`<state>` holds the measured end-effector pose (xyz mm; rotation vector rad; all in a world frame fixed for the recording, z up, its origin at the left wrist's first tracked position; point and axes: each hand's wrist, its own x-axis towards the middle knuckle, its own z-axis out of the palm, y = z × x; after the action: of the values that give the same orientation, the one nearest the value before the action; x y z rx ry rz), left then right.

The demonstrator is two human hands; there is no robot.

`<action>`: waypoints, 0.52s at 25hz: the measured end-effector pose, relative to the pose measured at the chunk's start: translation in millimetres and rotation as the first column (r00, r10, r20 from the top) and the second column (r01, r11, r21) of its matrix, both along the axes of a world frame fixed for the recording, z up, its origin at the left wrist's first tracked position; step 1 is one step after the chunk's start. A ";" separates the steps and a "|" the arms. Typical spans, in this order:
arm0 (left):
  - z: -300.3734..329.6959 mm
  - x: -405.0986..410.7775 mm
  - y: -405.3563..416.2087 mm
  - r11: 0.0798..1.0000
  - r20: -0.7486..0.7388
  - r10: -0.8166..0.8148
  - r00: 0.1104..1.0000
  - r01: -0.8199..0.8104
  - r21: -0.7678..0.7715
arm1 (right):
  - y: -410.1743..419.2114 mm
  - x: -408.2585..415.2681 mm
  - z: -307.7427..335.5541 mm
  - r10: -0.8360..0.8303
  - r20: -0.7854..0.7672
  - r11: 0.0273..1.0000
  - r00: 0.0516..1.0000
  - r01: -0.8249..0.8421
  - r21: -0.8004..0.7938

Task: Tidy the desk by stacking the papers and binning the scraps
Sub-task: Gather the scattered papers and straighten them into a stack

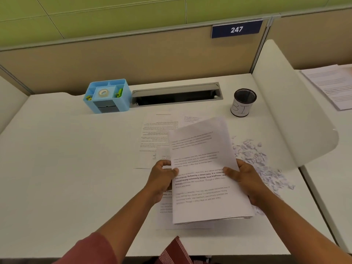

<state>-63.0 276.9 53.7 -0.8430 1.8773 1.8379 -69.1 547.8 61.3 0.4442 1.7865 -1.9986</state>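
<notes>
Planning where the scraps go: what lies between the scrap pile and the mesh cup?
In the head view, only bare white desk lies between the scrap pile and the mesh cup.

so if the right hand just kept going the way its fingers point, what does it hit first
The right hand grips the stack of printed white papers, with its thumb pointing left across it. Carried straight on, it would probably meet the left hand gripping the stack's other edge, though depth is hard to judge.

Bare desk (66, 159) left of papers (158, 136)
</notes>
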 end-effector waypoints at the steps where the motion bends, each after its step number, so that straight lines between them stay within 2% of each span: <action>1: -4.3 1.3 -2.1 0.989 0.005 0.016 1.000 -0.015 -0.150 | 4.3 -0.9 -0.2 -0.020 -0.008 0.999 1.000 0.020 0.030; 3: -16.3 7.6 -8.3 0.861 0.070 -0.039 0.997 0.069 -0.504 | 15.7 -3.4 -1.9 -0.062 -0.017 0.996 0.998 0.063 0.060; 5: -25.8 18.0 -11.1 0.722 0.179 -0.098 0.979 0.193 -0.664 | 25.3 -6.0 -5.7 -0.104 -0.021 0.992 0.994 0.105 0.064; 8: -38.4 25.2 -10.2 0.664 0.198 -0.169 0.966 0.260 -0.701 | 29.6 -9.5 -14.1 -0.151 -0.009 0.987 0.988 0.151 0.057; 13: -41.9 21.3 -13.3 0.764 0.177 -0.121 0.977 0.206 -0.611 | 26.9 -11.2 -18.5 -0.173 -0.013 0.984 0.985 0.173 0.032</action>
<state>-41.7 263.6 11.9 -0.9268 2.4247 1.0047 -80.3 574.7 42.8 0.6201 1.8459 -2.0917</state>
